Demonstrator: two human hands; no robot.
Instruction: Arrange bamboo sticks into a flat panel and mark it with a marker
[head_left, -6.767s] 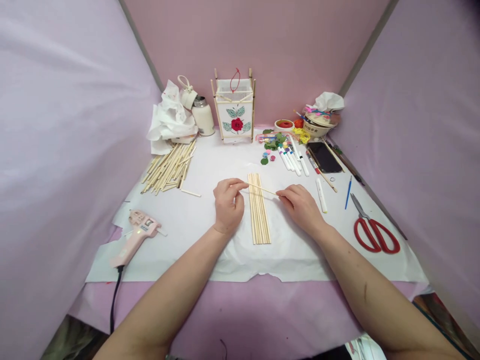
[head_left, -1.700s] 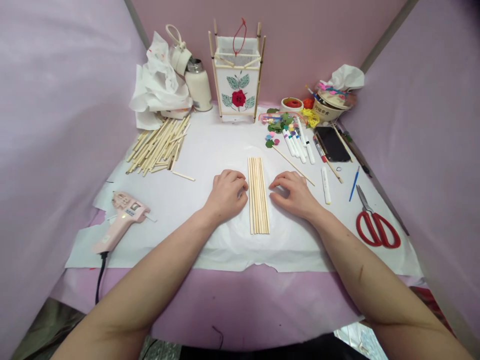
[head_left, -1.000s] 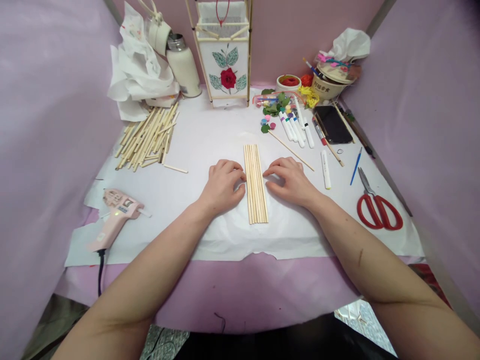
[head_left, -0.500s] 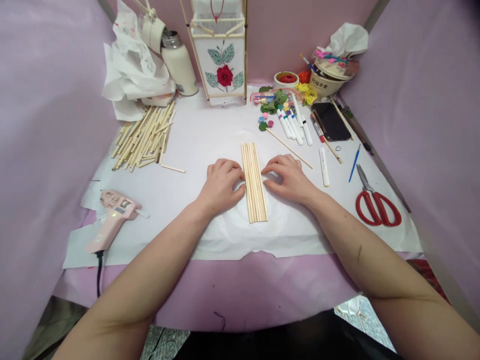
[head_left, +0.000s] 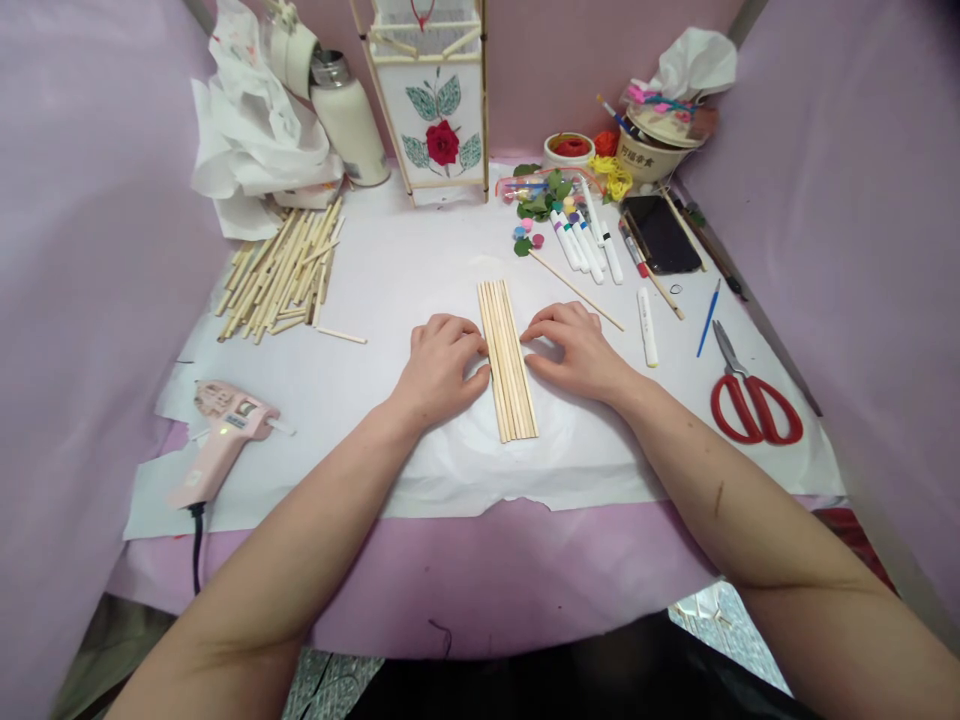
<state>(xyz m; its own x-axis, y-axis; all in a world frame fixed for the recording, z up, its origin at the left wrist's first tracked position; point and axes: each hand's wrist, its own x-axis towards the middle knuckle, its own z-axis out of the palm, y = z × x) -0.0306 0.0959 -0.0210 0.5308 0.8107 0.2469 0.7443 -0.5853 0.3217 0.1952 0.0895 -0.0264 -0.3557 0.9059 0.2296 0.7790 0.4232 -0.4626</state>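
A row of several thin wooden sticks (head_left: 508, 360) lies side by side on the white paper, forming a narrow flat strip slightly tilted from upright. Along its left edge rests my left hand (head_left: 448, 365), with thumb and index finger apart and their tips at the outer stick. From the other side my right hand (head_left: 571, 348) meets the right edge, fingers curved and thumb spread below them. The strip sits between both hands, and neither hand wraps around it.
At the left are a pink hot glue gun (head_left: 225, 440) and a pile of sticks (head_left: 281, 275). A rose-decorated lantern (head_left: 442, 130) and a bottle (head_left: 350, 120) stand behind. Markers (head_left: 577, 245), a phone (head_left: 660, 233) and red-handled scissors (head_left: 754, 400) lie at the right.
The whole scene has shifted slightly up and left as the camera tilts. Both hands stay at the edges of the sticks, with no clear movement.
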